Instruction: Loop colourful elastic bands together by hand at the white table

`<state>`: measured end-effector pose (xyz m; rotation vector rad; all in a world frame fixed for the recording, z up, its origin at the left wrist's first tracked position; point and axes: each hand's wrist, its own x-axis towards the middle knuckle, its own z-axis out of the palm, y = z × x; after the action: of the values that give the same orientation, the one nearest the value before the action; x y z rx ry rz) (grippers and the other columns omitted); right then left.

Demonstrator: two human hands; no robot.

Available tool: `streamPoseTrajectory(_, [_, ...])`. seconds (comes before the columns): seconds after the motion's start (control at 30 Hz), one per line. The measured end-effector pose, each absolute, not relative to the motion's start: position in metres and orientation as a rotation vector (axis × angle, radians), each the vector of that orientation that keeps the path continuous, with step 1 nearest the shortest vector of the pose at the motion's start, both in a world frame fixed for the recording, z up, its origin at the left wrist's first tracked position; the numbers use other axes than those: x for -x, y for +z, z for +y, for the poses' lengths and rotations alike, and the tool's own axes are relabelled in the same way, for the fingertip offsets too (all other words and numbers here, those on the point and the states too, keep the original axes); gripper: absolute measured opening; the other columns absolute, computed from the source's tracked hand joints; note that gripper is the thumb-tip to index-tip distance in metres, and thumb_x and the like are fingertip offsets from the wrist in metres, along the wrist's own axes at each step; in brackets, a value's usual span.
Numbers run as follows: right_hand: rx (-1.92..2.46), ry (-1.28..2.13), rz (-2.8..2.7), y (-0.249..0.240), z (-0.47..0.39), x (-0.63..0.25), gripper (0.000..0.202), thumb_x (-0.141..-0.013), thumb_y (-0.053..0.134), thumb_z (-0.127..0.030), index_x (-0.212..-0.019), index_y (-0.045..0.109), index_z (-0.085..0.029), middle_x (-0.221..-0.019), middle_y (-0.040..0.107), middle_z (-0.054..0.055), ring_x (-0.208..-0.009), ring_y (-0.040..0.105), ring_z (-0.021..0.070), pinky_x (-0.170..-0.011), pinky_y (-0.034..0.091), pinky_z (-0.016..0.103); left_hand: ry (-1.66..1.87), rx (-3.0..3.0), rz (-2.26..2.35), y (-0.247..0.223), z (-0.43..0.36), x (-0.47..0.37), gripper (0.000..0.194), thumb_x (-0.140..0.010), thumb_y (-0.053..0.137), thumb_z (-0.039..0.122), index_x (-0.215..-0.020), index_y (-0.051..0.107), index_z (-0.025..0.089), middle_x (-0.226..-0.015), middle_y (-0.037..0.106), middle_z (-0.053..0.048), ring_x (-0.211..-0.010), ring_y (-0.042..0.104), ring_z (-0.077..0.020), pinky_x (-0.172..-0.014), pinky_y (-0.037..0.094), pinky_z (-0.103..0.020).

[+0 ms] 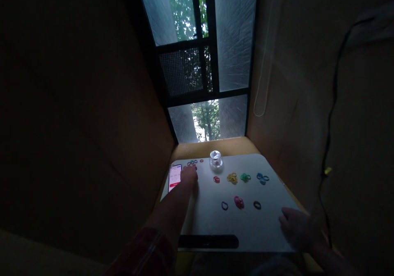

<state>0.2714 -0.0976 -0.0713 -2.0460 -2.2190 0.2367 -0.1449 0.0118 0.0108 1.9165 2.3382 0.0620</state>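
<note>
My left hand (189, 174) reaches to the far left of the white board (203, 220), beside a lit phone (175, 176) and next to a few small coloured rings (195, 161). Its fingers are bent down; their tips and anything in them are too small and dark to make out. Over the board's right edge lies my right hand (295, 226), fingers curled together, with what they hold, if anything, hidden. Between the hands are piles of red (216, 179), yellow (232, 178), green (245, 177), blue (262, 178) and pink bands (239, 202).
A clear round container (216, 159) stands near the board's far edge. One purple ring (224, 205) and one dark ring (257, 205) flank the pink pile. A black slot (209, 241) runs along the near edge. A cable (329, 124) hangs on the right.
</note>
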Motion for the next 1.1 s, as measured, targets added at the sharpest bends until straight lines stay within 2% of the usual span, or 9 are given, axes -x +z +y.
streamPoseTrajectory(0.3, [2.102, 0.162, -2.251, -0.060, -0.101, -0.264, 0.027, -0.089, 0.043, -0.031, -0.076, 0.064, -0.020, -0.080, 0.072, 0.010, -0.072, 0.064, 0.0230, -0.060, 0.026, 0.030, 0.303, -1.853, 2.314, 0.017, -0.001, 0.165, 0.025, -0.090, 0.056, 0.021, -0.105, 0.076, 0.023, -0.105, 0.076, -0.012, -0.099, 0.070, -0.0257, -0.085, 0.049, -0.032])
streamPoseTrajectory(0.5, [2.083, 0.177, -2.251, -0.054, -0.106, -0.261, 0.027, -0.091, 0.042, -0.029, -0.079, 0.064, -0.020, -0.084, 0.073, 0.011, -0.076, 0.065, 0.0227, -0.062, 0.028, 0.030, 0.706, -1.783, 2.268, 0.024, -0.014, 0.171, 0.021, -0.092, 0.057, 0.028, -0.099, 0.075, 0.020, -0.105, 0.076, -0.011, -0.097, 0.069, -0.0249, -0.083, 0.048, -0.032])
streamPoseTrajectory(0.7, [2.086, 0.174, -2.263, -0.061, -0.103, -0.266, 0.028, -0.091, 0.044, -0.032, -0.077, 0.064, -0.020, -0.081, 0.071, 0.010, -0.072, 0.063, 0.0210, -0.060, 0.027, 0.029, 1.105, -1.705, 2.031, 0.025, -0.040, 0.161, 0.015, -0.090, 0.061, 0.033, -0.090, 0.069, 0.020, -0.095, 0.077, -0.006, -0.089, 0.070, -0.0203, -0.078, 0.049, -0.029])
streamPoseTrajectory(0.87, [2.046, 0.166, -2.282, -0.067, -0.098, -0.271, 0.026, -0.090, 0.047, -0.034, -0.076, 0.064, -0.019, -0.083, 0.071, 0.010, -0.071, 0.060, 0.0202, -0.059, 0.024, 0.029, 1.346, -1.610, 1.833, 0.009, -0.073, 0.138, 0.016, -0.090, 0.059, 0.033, -0.089, 0.064, 0.018, -0.094, 0.075, -0.007, -0.089, 0.069, -0.0199, -0.082, 0.050, -0.031])
streamPoseTrajectory(0.97, [2.053, 0.153, -2.270, -0.062, -0.098, -0.269, 0.025, -0.088, 0.048, -0.034, -0.076, 0.064, -0.019, -0.081, 0.070, 0.010, -0.068, 0.059, 0.0195, -0.058, 0.022, 0.029, 1.421, -1.561, 1.715, -0.010, -0.099, 0.115, 0.018, -0.091, 0.055, 0.034, -0.092, 0.063, 0.018, -0.102, 0.074, -0.010, -0.096, 0.068, -0.0199, -0.084, 0.051, -0.032])
streamPoseTrajectory(1.03, [2.044, 0.145, -2.226, -0.057, -0.100, -0.268, 0.022, -0.086, 0.050, -0.032, -0.074, 0.063, -0.019, -0.078, 0.069, 0.009, -0.065, 0.057, 0.0185, -0.056, 0.020, 0.029, 1.420, -1.545, 1.645, -0.024, -0.118, 0.099, 0.018, -0.090, 0.056, 0.034, -0.092, 0.063, 0.017, -0.111, 0.072, -0.011, -0.099, 0.068, -0.0205, -0.079, 0.052, -0.031])
streamPoseTrajectory(1.1, [2.003, 0.184, -2.152, -0.053, -0.103, -0.266, 0.018, -0.082, 0.052, -0.028, -0.070, 0.061, -0.018, -0.072, 0.067, 0.008, -0.061, 0.053, 0.0168, -0.055, 0.020, 0.028, 1.390, -1.557, 1.575, -0.036, -0.136, 0.084, 0.017, -0.087, 0.060, 0.034, -0.089, 0.064, 0.018, -0.107, 0.072, -0.010, -0.097, 0.068, -0.0202, -0.076, 0.052, -0.030])
